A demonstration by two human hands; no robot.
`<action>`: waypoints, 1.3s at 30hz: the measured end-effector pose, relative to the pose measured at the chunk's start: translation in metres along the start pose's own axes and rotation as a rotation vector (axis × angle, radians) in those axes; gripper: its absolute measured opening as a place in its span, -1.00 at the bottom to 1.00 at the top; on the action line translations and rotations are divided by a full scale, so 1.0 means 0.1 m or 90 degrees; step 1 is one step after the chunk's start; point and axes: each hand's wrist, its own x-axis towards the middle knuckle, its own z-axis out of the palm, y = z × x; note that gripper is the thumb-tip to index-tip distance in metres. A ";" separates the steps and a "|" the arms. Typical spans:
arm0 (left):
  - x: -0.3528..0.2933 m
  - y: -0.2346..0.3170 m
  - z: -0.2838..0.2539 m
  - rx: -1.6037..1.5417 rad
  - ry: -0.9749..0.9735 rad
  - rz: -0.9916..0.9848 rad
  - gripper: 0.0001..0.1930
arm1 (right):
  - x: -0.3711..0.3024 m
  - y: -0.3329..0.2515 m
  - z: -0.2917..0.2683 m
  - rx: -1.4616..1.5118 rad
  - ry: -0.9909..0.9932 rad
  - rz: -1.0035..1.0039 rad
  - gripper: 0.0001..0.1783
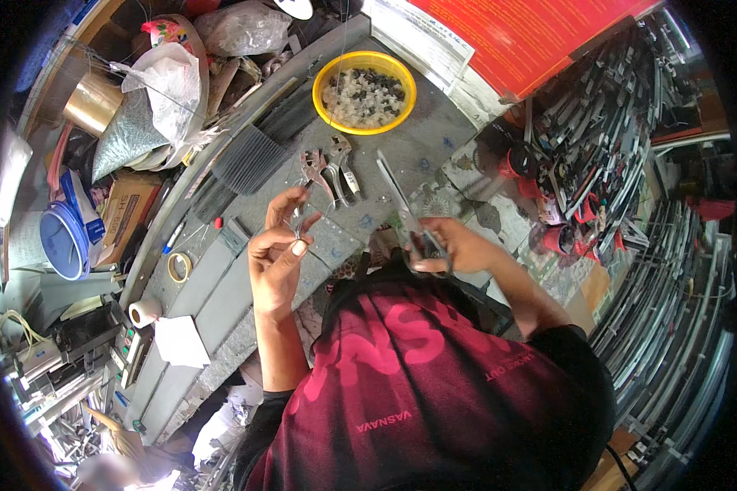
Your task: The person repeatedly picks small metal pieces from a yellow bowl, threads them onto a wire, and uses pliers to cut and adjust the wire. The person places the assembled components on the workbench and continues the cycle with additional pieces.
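My right hand (458, 244) is closed round the dark handles of a pair of scissors (398, 190), whose long blades point up and away from me. To its left, my left hand (277, 260) is raised with thumb and fingers pinched together. Something small and thin shows at those fingertips, too fine to name. Just beyond the left hand lie two metal hand tools that look like pliers, one with reddish handles (314, 168) and one with a whitish grip (343, 168). The scissors and my left hand are apart.
A yellow basin (318, 105) of small translucent and black pieces stands at the far side. Grey ribbed sheet (250, 159), a tape roll (179, 268) and a white paper (182, 341) lie left. Bundles of metal strips (671, 303) fill the right. Another person (110, 470) is at lower left.
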 end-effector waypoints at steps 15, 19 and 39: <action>0.37 0.10 0.09 -0.053 -0.051 0.030 -0.86 | 0.38 -0.08 0.33 0.262 -0.083 -0.101 -0.02; 0.41 0.09 0.16 -0.034 -0.087 0.062 -0.85 | 0.46 -0.21 0.30 0.248 -0.139 -0.135 -0.06; 0.33 0.14 0.19 0.149 -0.067 -0.016 -0.88 | 0.54 -0.52 0.32 0.325 -0.167 -0.203 -0.07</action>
